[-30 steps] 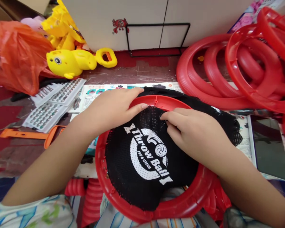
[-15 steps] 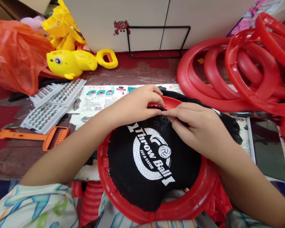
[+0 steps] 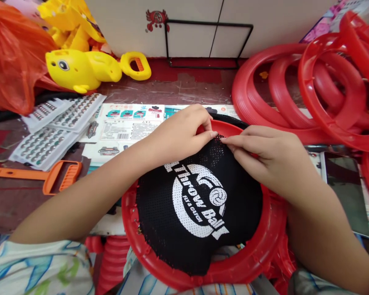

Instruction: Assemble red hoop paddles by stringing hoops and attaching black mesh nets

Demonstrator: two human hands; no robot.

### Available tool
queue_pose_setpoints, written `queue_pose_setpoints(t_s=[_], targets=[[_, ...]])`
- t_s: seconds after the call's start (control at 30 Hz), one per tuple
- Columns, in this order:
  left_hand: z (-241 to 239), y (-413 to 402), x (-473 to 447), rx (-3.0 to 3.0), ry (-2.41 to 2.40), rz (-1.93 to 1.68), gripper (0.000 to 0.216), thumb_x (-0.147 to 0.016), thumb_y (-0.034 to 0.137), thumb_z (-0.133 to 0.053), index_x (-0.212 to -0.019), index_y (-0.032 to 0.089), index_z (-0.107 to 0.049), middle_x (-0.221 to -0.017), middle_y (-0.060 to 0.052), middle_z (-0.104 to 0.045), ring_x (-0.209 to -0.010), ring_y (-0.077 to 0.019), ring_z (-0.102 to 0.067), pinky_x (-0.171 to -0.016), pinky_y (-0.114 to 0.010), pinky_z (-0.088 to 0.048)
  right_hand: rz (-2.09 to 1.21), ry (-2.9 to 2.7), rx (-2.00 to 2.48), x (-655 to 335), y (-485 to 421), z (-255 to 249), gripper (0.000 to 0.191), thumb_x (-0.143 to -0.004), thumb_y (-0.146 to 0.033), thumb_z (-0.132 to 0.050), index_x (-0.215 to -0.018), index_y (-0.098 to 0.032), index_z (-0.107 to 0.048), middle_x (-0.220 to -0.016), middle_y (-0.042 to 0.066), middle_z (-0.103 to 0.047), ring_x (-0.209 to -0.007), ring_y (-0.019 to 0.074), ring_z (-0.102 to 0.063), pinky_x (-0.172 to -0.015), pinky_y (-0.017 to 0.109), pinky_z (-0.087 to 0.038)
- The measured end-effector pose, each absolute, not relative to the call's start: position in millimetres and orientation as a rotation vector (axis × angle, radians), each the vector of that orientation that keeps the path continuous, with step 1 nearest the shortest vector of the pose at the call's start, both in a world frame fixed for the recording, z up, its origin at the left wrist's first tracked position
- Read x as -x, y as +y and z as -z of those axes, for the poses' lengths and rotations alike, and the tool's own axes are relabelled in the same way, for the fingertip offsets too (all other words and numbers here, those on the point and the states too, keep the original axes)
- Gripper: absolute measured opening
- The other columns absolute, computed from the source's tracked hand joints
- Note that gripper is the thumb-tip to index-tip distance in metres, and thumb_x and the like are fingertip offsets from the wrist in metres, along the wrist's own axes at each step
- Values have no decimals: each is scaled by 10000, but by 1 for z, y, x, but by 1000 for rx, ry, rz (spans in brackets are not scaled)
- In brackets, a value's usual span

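Observation:
A red plastic ring [image 3: 240,268] rests tilted at the table's front edge and over my lap. Black mesh fabric [image 3: 160,217] printed "Throw Ball Fly & Catch" spans most of it, leaving a gap at the near right. At the far rim, my left hand [image 3: 192,129] grips the mesh edge against the ring, its fingers curled over and its thumb on top. Just to the right, my right hand [image 3: 270,157] is closed, pinching the mesh edge between thumb and fingertips. The pinched edge is partly hidden by the fingers.
Several red rings [image 3: 242,94] are piled at the back right, near a dark flat panel [image 3: 344,184]. On the left lie a yellow fish-like toy [image 3: 80,69], an orange handle [image 3: 61,178], trays of button cells [image 3: 49,145] and an orange bag [image 3: 15,61]. A black wire frame [image 3: 209,23] stands behind.
My right hand has shifted slightly right along the mesh edge, and a small gap has opened between my fingertips. My left thumb has moved a little up toward the rim.

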State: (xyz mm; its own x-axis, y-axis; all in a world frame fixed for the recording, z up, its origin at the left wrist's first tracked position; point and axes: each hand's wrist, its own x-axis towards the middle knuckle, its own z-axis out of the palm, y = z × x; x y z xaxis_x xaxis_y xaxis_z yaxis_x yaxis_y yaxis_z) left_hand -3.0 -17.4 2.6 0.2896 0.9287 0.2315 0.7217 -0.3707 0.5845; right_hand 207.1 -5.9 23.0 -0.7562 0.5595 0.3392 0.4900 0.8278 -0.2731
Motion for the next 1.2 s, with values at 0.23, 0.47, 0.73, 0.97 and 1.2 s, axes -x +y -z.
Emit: queue_pose_setpoints(t_s=[0.23, 0.47, 0.73, 0.97, 1.2], targets=[[-2, -21, 0, -2160, 1534, -785, 126, -895, 179, -598, -772, 157, -582, -933, -48, -600, -886, -166, -579, -818, -326, -448, -113, -2639, 791, -207, -3, -16, 303, -951, -183, -483, -1062, -102, -752, -836, 92, -674, -722, 166, -612, -642, 283, -463], [0, -21, -1, -2162, 1549, -809, 138, -906, 177, -576, -769, 164, -559, -919, -33, -592, -872, -160, -572, -808, -322, -443, -58, -2650, 831, -204, -6, -15, 333, -968, -189, -434, -1064, -123, -746, -849, 95, -661, -741, 179, -600, -662, 298, -465], [4, -20, -3, -2172, 1634, -777, 137, -918, 200, -546, -787, 160, -541, -919, -59, -598, -889, -191, -577, -812, -349, -448, 31, -2720, 916, -200, -4, -12, 371, -976, -218, -390, -1036, -138, -747, -823, 92, -624, -749, 196, -549, -672, 308, -420], [5, -19, -4, -2132, 1641, -782, 115, -868, 173, -580, -757, 159, -555, -934, -54, -643, -873, -179, -593, -778, -328, -450, 138, -2761, 977, -197, -7, -12, 375, -962, -215, -397, -1082, -186, -750, -786, 76, -604, -720, 193, -490, -616, 299, -323], [0, -16, 6, -1941, 1574, -757, 133, -882, 246, -568, -826, 160, -652, -923, -38, -703, -823, -170, -618, -743, -319, -460, 96, -2782, 1014, -198, -7, -12, 361, -966, -212, -408, -1124, -202, -732, -832, 75, -647, -766, 203, -549, -621, 293, -326]])
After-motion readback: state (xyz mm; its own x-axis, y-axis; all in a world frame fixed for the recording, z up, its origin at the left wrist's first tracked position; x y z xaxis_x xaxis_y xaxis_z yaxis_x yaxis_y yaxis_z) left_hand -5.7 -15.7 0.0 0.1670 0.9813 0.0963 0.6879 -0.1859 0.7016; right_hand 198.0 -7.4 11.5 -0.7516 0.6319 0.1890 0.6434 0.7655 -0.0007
